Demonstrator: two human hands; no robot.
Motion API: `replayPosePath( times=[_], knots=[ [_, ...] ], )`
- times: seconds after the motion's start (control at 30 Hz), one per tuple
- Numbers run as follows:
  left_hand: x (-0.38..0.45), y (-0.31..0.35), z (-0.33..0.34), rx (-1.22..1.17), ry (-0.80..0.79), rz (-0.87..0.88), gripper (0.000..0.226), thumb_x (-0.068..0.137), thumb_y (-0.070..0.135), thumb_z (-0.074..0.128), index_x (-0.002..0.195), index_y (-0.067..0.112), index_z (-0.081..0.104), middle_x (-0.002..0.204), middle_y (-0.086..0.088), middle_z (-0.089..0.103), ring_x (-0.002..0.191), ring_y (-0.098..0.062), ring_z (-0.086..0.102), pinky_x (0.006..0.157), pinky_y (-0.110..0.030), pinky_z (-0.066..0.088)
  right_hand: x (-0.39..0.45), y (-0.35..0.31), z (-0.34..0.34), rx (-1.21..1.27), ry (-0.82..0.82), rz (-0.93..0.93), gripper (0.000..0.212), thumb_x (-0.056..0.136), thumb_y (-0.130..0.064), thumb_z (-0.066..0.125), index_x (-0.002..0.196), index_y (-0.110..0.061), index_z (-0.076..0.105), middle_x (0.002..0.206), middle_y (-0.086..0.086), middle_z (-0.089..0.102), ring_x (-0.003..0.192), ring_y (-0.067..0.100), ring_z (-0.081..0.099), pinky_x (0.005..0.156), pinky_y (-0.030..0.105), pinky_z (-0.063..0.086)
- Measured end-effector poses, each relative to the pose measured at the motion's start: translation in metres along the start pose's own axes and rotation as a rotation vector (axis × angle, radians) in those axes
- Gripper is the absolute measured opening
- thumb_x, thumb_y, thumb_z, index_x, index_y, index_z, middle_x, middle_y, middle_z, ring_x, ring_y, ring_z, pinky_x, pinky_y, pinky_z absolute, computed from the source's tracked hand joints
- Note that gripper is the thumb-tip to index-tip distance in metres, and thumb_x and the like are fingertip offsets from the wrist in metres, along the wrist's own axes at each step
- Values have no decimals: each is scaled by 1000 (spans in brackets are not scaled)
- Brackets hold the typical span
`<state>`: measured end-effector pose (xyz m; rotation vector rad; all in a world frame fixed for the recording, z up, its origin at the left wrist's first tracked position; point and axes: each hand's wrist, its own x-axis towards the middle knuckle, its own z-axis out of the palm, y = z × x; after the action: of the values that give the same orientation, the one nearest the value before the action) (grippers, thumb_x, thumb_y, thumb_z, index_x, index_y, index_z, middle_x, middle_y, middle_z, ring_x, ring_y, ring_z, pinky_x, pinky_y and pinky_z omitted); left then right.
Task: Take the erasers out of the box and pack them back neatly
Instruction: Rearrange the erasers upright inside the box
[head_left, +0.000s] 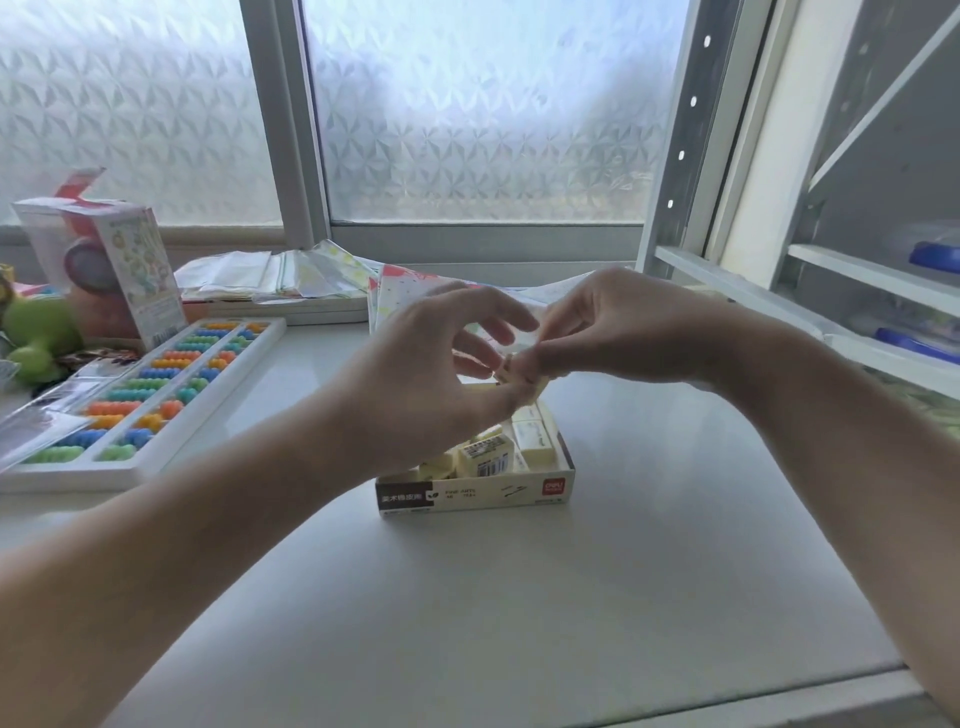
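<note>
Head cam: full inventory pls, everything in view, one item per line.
eraser box: one, cream with a dark label, open, centre of the table.
erasers: several, pale yellow, jumbled in the box; exact count unclear.
abacus: one, white frame, multicoloured beads, left of the box.
carton: one, pink and white, far left by the window.
green toy: one, far left edge.
paper sheets: a stack, white and patterned, under the window.
shelf unit: one, white, at right.
table: one, white.
left hand: over the box, fingers spread.
right hand: pinching one eraser above the box.
</note>
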<state>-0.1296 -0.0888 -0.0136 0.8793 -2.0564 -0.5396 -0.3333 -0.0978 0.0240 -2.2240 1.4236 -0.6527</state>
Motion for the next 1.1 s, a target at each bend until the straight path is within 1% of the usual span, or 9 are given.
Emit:
replayPosePath(
  times=[0.13, 0.27, 0.37, 0.47, 0.6, 0.73, 0.87, 0.97, 1.1],
  knots=[
    [0, 1, 4, -19, 56, -66, 39, 71, 24, 88, 105, 27, 68, 93, 6, 72, 84, -6, 73, 79, -32, 62, 3, 2, 1, 32, -18, 18, 27, 86, -43, 74, 71, -22, 83, 68, -7, 75, 64, -4, 64, 65, 17, 49],
    [1, 3, 1, -116, 50, -128, 36, 74, 21, 88, 103, 25, 67, 89, 6, 76, 82, -5, 75, 77, -29, 63, 2, 3, -5, 64, -83, 11, 31, 92, -47, 66, 85, -21, 81, 84, -2, 78, 79, 8, 68, 78, 31, 52],
    [-1, 6, -4, -164, 42, -112, 43, 68, 17, 91, 103, 22, 66, 89, 5, 78, 83, -7, 76, 80, -25, 62, -3, 2, -8, 97, -126, -37, 42, 77, -58, 71, 100, -25, 81, 98, -5, 81, 97, 12, 72, 92, 38, 55],
    [-3, 10, -4, -99, 36, -75, 48, 65, 15, 93, 105, 21, 66, 88, 4, 78, 83, -6, 76, 84, -24, 60, -6, 3, -9, 138, -188, -81, 43, 75, -50, 80, 110, -27, 81, 108, -5, 81, 110, 17, 74, 106, 48, 53],
    [-2, 14, -11, -21, 10, -104, 44, 66, 29, 92, 103, 25, 67, 93, 7, 75, 85, 0, 74, 80, -22, 61, -5, 10, -11, 190, -178, -95, 38, 77, -30, 88, 114, -25, 79, 105, -6, 82, 101, 10, 77, 97, 26, 58],
    [0, 13, -30, 184, -292, -208, 44, 60, 65, 79, 89, 32, 73, 87, 15, 74, 80, 1, 70, 75, -23, 59, -2, 13, -4, 122, -201, -76, 25, 80, -29, 88, 104, -30, 80, 96, -6, 82, 93, 8, 77, 92, 29, 59],
    [-1, 11, -33, 161, -459, -109, 15, 76, 39, 83, 86, 28, 78, 82, 11, 77, 82, -2, 72, 79, -20, 54, -1, 8, 2, 5, -179, -78, 20, 79, -36, 87, 99, -38, 81, 87, -16, 79, 85, 0, 74, 72, 12, 51],
    [0, 9, -33, 90, -395, -72, 8, 81, 23, 82, 88, 22, 79, 80, 8, 78, 79, -4, 74, 77, -17, 56, -1, 7, 4, -130, -120, -104, 18, 80, -40, 86, 97, -36, 82, 87, -22, 76, 83, 1, 70, 64, 6, 46],
    [5, 0, -35, 52, -110, -111, 5, 81, 23, 78, 86, 25, 78, 80, 5, 76, 75, -7, 73, 70, -24, 60, -1, 6, 4, -203, -136, -82, 21, 80, -49, 82, 97, -38, 82, 91, -19, 76, 89, 2, 67, 67, 14, 48]
  ],
)
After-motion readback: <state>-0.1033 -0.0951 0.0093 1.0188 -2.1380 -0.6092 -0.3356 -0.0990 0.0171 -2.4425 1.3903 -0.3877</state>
